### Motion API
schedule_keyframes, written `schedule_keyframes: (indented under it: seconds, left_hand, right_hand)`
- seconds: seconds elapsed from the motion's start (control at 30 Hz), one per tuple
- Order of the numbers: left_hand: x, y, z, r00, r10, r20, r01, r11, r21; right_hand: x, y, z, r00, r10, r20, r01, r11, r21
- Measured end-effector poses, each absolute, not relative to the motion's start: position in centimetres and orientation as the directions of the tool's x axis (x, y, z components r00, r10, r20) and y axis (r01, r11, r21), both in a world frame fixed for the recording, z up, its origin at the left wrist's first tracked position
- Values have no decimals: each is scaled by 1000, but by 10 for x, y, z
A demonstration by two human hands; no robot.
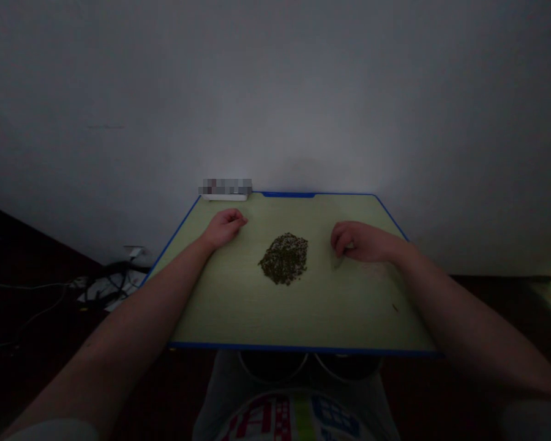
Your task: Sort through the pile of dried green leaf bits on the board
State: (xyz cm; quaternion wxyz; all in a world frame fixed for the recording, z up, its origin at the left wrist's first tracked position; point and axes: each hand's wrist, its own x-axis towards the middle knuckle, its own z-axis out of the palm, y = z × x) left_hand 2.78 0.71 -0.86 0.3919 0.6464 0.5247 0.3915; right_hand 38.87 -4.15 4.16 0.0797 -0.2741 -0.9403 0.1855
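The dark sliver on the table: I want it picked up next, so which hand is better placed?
The right hand, I'd judge. It is on the same side of the table as the sliver, while the left hand is across the dark pile.

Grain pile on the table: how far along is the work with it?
Probably early, though this view can't settle it. Done: the small dark grains lie in one loose heap mid-table. In hand: the left hand and right hand are curled on either side, clear of the heap; whether they hold anything is unclear. Left: apparently the whole heap, as no second one shows.
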Motion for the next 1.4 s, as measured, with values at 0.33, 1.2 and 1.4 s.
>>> schedule_keyframes:
  seconds: [0.33,1.2,1.4]
  left_hand:
    - [28,7,-8,147,985,84,369,-134,920]
    - [25,10,-13,158,981,111,387,-165,907]
    - [26,10,-12,156,982,106,374,-158,914]
  right_hand:
    - [410,-38,51,-771,636,-25,594,704,-388]
    - [392,-54,61,-847,532,-7,478,754,-450]
    - [366,-61,47,-834,539,118,453,791,-412]
